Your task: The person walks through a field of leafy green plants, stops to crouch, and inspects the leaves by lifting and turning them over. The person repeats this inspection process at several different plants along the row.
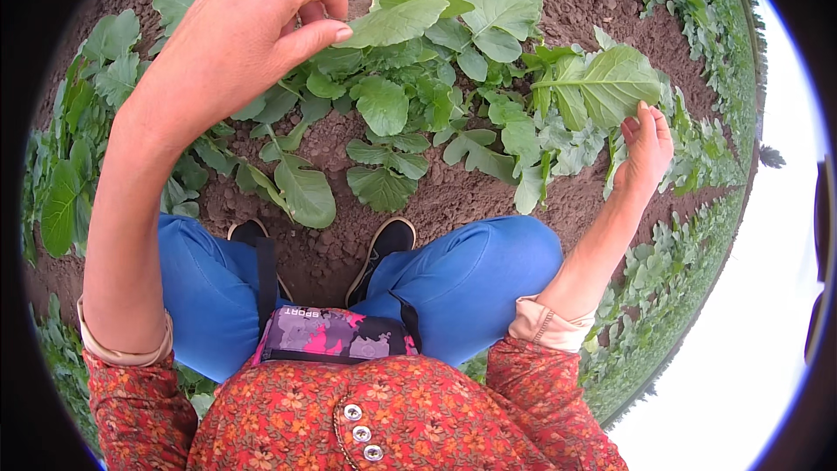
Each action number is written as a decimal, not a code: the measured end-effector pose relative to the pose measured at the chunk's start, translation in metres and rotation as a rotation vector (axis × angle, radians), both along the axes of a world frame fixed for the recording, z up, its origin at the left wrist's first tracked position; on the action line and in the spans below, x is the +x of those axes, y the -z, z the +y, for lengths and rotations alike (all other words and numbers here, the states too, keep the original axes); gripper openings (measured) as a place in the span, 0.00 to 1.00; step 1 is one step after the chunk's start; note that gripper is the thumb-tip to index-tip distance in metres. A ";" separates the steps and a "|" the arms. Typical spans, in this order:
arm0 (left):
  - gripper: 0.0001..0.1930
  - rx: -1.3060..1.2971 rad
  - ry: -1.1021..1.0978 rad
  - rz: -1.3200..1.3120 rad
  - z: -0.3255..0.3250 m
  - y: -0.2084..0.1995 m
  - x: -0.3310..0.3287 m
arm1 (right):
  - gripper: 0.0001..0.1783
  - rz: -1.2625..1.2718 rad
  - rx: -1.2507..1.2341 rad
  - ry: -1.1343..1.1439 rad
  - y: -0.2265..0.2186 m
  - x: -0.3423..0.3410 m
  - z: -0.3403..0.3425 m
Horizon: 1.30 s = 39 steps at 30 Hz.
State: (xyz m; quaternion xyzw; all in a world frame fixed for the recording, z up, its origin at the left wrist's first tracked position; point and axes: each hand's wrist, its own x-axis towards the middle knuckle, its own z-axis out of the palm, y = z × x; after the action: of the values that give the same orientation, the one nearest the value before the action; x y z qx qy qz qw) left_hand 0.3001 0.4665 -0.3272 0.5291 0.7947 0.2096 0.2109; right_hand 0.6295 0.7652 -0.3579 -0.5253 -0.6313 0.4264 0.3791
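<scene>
Head view, both hands [240, 30] [647, 148] at leaf [615, 83] edges, bare soil [449, 201] near shoes [392, 242]

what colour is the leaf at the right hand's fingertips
That leaf is green with paler veins, shown in the head view.

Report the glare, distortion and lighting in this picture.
Head view: the sky at right is blown out to white; head view: the fisheye bends the field's far edge into an arc; head view: daylight looks soft, veins readable on the leaf at the right hand.
</scene>
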 end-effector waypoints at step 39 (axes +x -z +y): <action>0.07 0.176 -0.388 -0.008 0.007 0.027 -0.052 | 0.15 -0.300 0.686 -0.786 -0.015 -0.141 -0.126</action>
State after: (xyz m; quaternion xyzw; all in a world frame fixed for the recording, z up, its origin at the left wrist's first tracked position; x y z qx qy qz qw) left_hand 0.2479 0.4733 -0.3546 0.3815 0.8596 0.3169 0.1226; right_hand 0.4887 0.6392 -0.3428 -0.1508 -0.9304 0.2258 0.2463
